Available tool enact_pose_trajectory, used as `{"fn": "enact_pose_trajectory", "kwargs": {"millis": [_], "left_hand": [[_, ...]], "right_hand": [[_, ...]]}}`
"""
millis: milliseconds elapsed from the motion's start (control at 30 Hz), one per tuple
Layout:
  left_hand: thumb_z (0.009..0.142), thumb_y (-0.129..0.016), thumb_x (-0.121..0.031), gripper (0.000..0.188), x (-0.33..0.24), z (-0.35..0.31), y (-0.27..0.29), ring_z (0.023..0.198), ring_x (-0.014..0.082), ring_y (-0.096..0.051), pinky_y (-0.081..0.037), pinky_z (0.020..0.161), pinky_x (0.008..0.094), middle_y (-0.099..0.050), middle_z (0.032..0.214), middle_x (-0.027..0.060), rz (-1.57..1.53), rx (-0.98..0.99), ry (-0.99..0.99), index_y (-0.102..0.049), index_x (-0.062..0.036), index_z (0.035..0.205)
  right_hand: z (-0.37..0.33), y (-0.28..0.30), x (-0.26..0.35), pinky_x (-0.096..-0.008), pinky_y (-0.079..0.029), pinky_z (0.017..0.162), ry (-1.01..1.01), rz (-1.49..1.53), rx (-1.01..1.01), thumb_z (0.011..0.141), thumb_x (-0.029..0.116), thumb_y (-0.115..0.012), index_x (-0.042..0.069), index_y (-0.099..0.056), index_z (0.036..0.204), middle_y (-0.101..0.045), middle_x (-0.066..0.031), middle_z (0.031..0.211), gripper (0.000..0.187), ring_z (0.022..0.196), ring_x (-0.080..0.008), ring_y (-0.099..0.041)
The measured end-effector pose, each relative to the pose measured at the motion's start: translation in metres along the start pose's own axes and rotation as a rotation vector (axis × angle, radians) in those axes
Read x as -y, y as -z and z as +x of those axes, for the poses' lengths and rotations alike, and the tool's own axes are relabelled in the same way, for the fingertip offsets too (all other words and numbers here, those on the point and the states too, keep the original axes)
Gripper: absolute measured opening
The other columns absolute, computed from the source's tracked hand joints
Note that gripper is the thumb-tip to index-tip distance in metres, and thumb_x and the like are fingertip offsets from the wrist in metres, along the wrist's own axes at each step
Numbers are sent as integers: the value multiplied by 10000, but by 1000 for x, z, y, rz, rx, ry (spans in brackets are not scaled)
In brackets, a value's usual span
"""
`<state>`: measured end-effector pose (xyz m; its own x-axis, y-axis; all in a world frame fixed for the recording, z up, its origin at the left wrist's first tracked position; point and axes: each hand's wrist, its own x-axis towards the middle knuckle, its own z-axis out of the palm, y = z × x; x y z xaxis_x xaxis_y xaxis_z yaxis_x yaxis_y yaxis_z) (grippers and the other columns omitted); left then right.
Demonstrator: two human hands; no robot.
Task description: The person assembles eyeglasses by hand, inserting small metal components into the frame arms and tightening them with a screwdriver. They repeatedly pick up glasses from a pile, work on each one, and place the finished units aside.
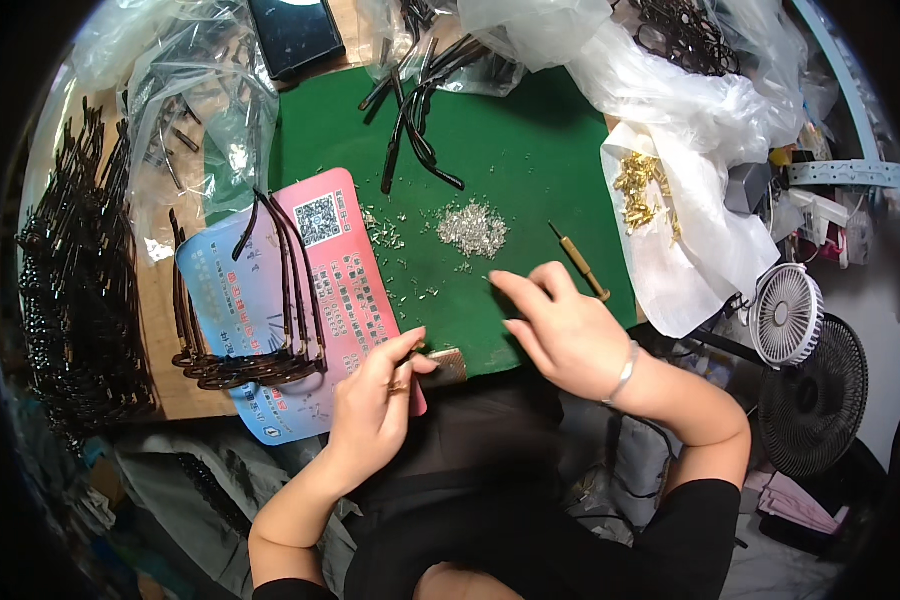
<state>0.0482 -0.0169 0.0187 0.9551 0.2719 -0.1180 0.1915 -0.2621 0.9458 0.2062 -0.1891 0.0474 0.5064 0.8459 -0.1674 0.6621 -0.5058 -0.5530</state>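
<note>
My left hand is closed in a pinch at the near edge of the green mat. A tiny gold-coloured metal piece shows at its fingertips. My right hand hovers over the mat's near right part, thumb and forefinger apart, with nothing visible between them. Beyond it lies a heap of tiny silver screws or pins. A small brass-handled screwdriver rests to its right. Left of my left hand, several dark eyeglass frames stand on a pink and blue printed sheet.
A dense stack of dark glasses frames fills the far left. Dark temple arms lie at the mat's back. Gold small parts sit on white wrapping at right, near a white fan. A phone lies at the back.
</note>
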Motion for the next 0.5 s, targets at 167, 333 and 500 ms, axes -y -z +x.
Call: {"fn": "enact_pose_trajectory", "kwargs": {"millis": [167,333,500], "left_hand": [[906,-431,36,280,3,5,-6,527,123,-573,-464,509,253,-663,864,105,-101,-17,100,-475,8,1180],[917,-416,32,260,5,1,-7,547,101,-558,-464,523,240,-653,865,109,-177,-14,160,-465,21,1173],[938,-398,9,252,1,-12,-1,579,52,-499,-423,526,189,-636,923,95,-466,-48,308,-447,31,1184]], "right_hand": [[7,-18,-6,-319,-479,529,68,-249,-146,781,90,-630,83,-566,1166,-496,-103,880,390,620,-223,-576],[10,-28,-11,-294,-459,445,117,-310,-214,698,95,-647,114,-568,1147,-487,-87,870,457,541,-176,-529],[10,-29,-11,-290,-457,442,104,-325,-235,704,100,-646,115,-568,1147,-488,-82,876,450,527,-170,-515]]}}
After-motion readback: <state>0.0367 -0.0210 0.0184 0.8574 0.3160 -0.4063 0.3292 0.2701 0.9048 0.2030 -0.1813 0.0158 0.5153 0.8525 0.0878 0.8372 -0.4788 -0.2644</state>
